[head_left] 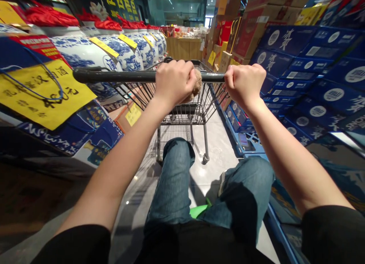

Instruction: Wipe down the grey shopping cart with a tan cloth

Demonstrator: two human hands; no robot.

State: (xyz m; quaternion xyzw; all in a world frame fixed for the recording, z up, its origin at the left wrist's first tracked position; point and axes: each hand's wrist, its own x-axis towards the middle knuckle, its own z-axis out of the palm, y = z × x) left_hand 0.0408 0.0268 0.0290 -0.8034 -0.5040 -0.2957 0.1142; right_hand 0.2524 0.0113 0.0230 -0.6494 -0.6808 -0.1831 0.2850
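Our left hand (pixel 175 81) and right hand (pixel 244 85) both close around the black handle of a wire shopping cart (pixel 142 76); the fingers of each hand sit together, curled tight over the bar, with the fingertips hidden behind it; the handle runs crosswise in front of us, and our hands grip it well apart. A tan fuzzy object (pixel 196 85) sits just beside our left hand, partly hidden by it; we cannot make out what it is, or whether it rests on the handle or in the wire basket (pixel 182 104). Our jeans (pixel 173 180) fill the lower middle of the view, and a green object (pixel 198 211) shows between our legs, too cut off to name. On the left stand blue-and-white porcelain jars (pixel 85 55) under red cloth, with yellow tags (pixel 104 46) and a yellow handwritten sign (pixel 45 93) whose writing we cannot read; on the right, blue printed boxes (pixel 285 43) are stacked below brown cartons (pixel 256 28), their edges cut off by the frame; the polished tile floor (pixel 216 150) shines under the cart, and a wooden counter (pixel 182 48) stands far ahead.
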